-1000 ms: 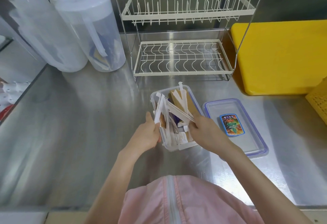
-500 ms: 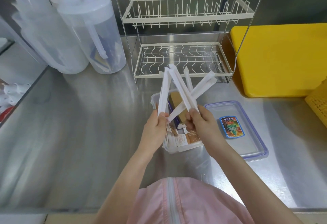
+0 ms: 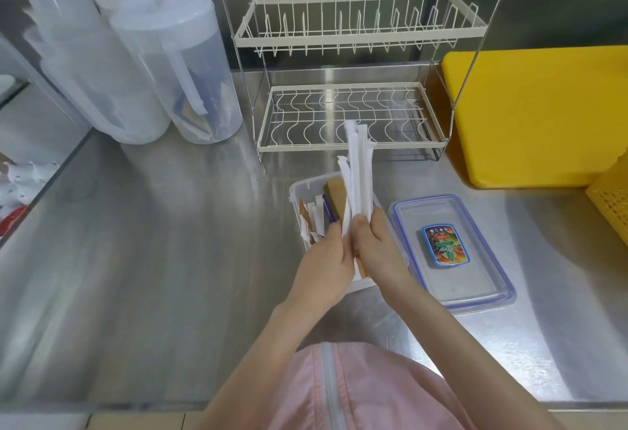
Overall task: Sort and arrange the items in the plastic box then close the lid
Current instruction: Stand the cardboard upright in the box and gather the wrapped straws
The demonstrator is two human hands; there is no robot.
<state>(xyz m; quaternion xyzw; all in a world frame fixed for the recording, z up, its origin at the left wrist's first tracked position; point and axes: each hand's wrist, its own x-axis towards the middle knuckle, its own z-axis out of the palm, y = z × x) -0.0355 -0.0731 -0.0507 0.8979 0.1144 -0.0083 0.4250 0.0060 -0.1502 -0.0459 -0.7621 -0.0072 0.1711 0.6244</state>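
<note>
From the head camera, both hands meet above the near end of the plastic box (image 3: pixel 307 191), which sits on the steel counter (image 3: pixel 170 242) at about the centre of the view. The left hand (image 3: pixel 323 266) and right hand (image 3: pixel 377 249) are closed together round the lower ends of a bundle of white paper-wrapped sticks (image 3: pixel 356 171), probably straws, though the blur makes that uncertain. The bundle stands nearly upright and points to 12 o'clock, toward the wire dish rack (image 3: pixel 350 117).

The sticks look light, thin and slightly bendy, with slick wrappers that would slide apart easily. Gripping them low and squeezing them together seems the safe hold. Small brown and orange sachets (image 3: pixel 307 222) remain loose in the box. The lid (image 3: pixel 452 253), clear with a blue rim and a colourful sticker, lies just beside the box at 3 o'clock, still off.
</note>
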